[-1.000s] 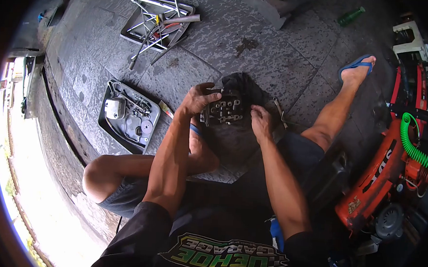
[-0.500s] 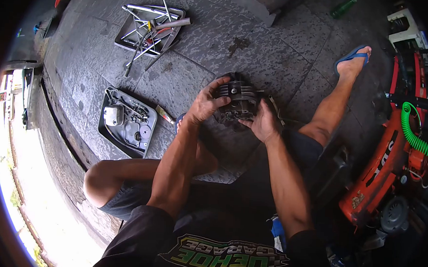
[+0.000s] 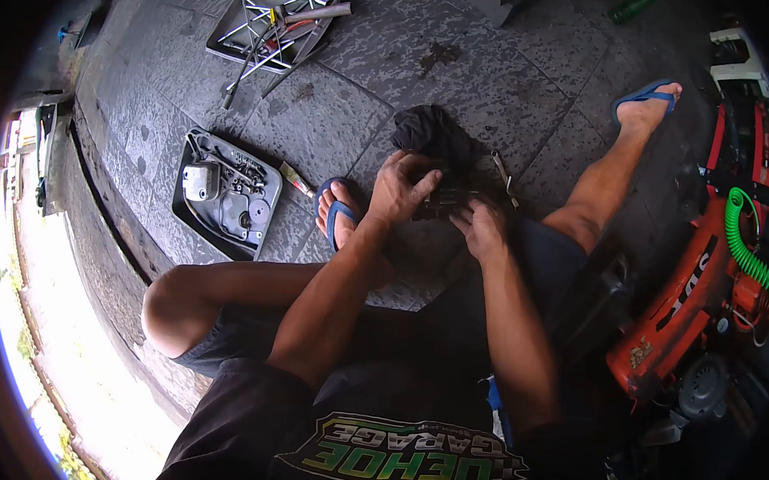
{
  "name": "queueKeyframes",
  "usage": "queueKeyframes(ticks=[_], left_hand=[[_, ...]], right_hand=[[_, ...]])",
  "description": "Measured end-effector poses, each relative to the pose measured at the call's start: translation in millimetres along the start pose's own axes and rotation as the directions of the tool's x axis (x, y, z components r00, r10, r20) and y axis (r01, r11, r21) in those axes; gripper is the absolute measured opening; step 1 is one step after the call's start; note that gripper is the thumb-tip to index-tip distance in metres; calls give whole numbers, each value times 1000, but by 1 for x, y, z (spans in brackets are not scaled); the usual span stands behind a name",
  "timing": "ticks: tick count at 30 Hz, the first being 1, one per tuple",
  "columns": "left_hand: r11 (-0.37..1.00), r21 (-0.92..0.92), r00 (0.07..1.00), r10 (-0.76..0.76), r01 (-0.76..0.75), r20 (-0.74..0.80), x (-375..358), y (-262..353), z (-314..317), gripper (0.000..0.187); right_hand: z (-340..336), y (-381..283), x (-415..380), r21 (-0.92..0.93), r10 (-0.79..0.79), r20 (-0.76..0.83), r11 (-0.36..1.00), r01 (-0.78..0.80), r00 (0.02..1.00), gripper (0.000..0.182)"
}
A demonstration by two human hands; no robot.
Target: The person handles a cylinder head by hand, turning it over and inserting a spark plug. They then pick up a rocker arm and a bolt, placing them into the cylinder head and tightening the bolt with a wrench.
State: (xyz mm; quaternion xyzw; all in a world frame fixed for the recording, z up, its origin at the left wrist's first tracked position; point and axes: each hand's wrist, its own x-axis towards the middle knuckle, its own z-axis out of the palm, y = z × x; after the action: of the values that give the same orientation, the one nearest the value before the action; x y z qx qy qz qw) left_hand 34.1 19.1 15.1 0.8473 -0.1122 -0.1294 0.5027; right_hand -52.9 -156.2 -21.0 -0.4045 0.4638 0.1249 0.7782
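A dark, finned cylinder head (image 3: 445, 198) is low between my two hands, in front of my lap. My left hand (image 3: 401, 185) grips its left side, thumb stretched over the top. On the right side, the curled fingers of my right hand (image 3: 481, 227) hold its near edge. Shadow and my fingers hide much of the part. Just beyond it a crumpled black cloth (image 3: 432, 130) lies on the floor. A slim metal tool (image 3: 503, 178) rests on the tiles right of the cloth.
At the left is a tray (image 3: 180, 205) of engine parts, with a small tube (image 3: 297, 180) beside it. Farther off, another tray (image 3: 214, 48) holds several wrenches and rods. A red compressor (image 3: 664, 312) with a green coiled hose (image 3: 745, 247) stands right. A green bottle (image 3: 635, 7) lies far back.
Both hands have brought the cylinder head lower and tilted it, so its fins face differently. The black cloth behind it now shows. The camera view has shifted slightly.
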Motion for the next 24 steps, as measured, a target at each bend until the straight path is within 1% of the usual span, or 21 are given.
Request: queueKeyframes(ticks=[1,3,5,6,8,9,11,12,14,15,16,18,20,21,22,23,24], left_hand=[[999,-31,999,-43,42,-16,2,1,0,39],[998,-27,998,-63,63,2,5,5,-1,40],[991,-40,992,-125,125,13,7,9,-3,42],[992,-38,993,-116,116,7,9,10,-3,42],[982,-63,984,-175,175,3,10,8,-2,42],[983,-64,986,-169,169,5,11,8,-2,42],[945,-138,954,-299,295,-5,15,8,-2,43],[947,-139,957,-291,288,-3,17,6,-3,43],[932,-207,953,-304,296,-6,21,2,-5,41],[922,-265,956,-294,280,-13,21,3,-5,40],[926,-263,959,-284,271,-14,22,2,-4,40],[904,-275,934,-353,327,-51,26,2,-3,38],[912,-292,945,-319,288,-66,32,2,-6,36],[914,-305,949,-305,269,-77,29,3,-8,35],[912,-302,946,-314,277,-79,31,3,-11,35],[908,-340,952,-292,247,-88,40,3,-14,34],[900,-378,957,-271,216,-99,49,7,-18,34]], right_hand=[[0,-1,-2,-12,5,-14,1000,-5,1000,28],[1,-1,-6,-27,5,-22,1000,-6,1000,27],[5,-3,-8,-121,116,6,986,-115,993,25],[5,0,-4,-121,108,12,987,-106,994,25],[-3,15,5,-133,99,5,986,-98,995,25],[-3,15,0,-130,93,4,987,-92,996,25],[1,17,-9,-110,70,15,992,-68,997,26],[4,16,-11,-107,63,14,992,-61,998,26],[9,14,-15,-71,-52,51,996,56,997,28],[9,15,-15,-66,-58,53,996,62,997,28],[9,16,-14,-85,-70,51,994,74,996,28],[10,12,-11,-100,-98,50,990,103,994,29],[10,9,-9,-120,-122,137,983,138,983,27],[15,6,-11,-122,-114,139,984,131,984,27],[20,3,-11,-80,-153,151,983,166,977,25],[27,-2,-9,-38,-194,161,979,202,968,24],[33,-6,-6,-42,-185,165,980,195,969,24]])
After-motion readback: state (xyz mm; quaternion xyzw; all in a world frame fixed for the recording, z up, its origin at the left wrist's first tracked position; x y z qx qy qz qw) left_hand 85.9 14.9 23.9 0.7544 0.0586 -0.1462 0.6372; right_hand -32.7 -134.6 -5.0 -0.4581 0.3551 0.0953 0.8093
